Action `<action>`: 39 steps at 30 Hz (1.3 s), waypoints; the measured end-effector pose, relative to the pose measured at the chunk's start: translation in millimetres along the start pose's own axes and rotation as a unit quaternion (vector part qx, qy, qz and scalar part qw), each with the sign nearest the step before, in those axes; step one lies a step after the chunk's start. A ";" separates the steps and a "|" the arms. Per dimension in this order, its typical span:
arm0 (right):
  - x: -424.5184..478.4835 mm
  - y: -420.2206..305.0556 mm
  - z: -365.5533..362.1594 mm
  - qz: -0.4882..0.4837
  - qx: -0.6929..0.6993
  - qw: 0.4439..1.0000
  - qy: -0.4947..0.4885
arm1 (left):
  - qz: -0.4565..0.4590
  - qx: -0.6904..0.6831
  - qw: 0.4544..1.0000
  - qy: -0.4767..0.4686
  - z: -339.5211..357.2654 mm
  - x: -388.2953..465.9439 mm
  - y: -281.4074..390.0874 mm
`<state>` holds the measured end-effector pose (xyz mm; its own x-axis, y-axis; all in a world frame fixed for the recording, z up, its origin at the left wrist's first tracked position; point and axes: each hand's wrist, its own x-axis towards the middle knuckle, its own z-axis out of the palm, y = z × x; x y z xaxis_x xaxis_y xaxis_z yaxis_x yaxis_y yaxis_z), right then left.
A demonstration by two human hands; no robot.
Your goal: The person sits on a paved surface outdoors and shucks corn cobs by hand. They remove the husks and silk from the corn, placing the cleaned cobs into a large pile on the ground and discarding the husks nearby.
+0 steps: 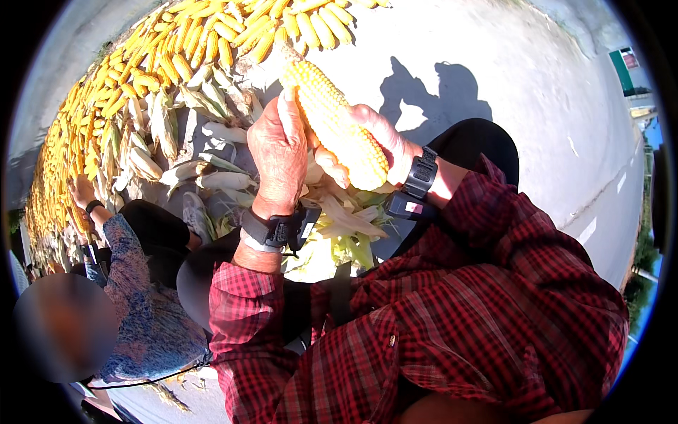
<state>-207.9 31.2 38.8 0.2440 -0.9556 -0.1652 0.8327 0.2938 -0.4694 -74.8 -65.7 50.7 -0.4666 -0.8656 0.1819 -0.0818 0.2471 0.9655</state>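
Note:
A bare yellow corn cob [339,124] is tilted in front of me, its kernels exposed and its narrow tip pointing up and left. My right hand [371,140] grips the thick lower end, thumb on top and fingers underneath. Near the upper part, my left hand [280,143] has its thumb raised against the cob's left side; some of its fingers are hidden behind. Below both hands, loose pale corn husks [349,217] lie heaped between my knees.
Husked corn cobs [180,42] form a long pile curving along the left and top. Cobs still in husk [164,127] lie nearer. Left of me sits another person [143,318], whose hand [82,191] is at the pile. Pale pavement [556,122] extends right.

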 end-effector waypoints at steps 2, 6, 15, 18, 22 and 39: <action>4.4 3.5 -0.3 -0.010 -0.007 0.999 0.039 | -0.030 -0.098 0.994 0.040 -4.5 3.3 -4.9; 7.8 2.6 -3.3 -0.041 -0.010 0.995 0.091 | -0.147 -0.113 0.983 0.017 -16.1 10.7 -12.2; 16.7 6.8 -11.3 -0.104 -0.063 0.985 0.121 | -0.202 -0.230 0.932 -0.193 2.8 -10.3 1.7; 17.7 8.7 -13.3 -0.067 -0.130 0.979 0.145 | -0.253 -0.270 0.909 -0.191 -8.3 -10.2 -17.8; 2.3 -1.1 3.1 -0.067 -0.213 0.957 0.187 | -0.301 -0.239 0.897 -0.219 -7.2 -9.5 -19.6; -5.3 -9.2 -9.6 -0.122 -0.174 0.951 0.225 | 0.016 0.309 0.944 -0.110 17.8 -37.2 -1.7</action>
<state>-221.6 33.7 35.6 -0.2374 -0.9128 -0.3322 0.6033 0.1295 -0.7869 -73.0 -26.2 38.9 -0.6439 -0.7585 0.1000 -0.5317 0.5377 0.6544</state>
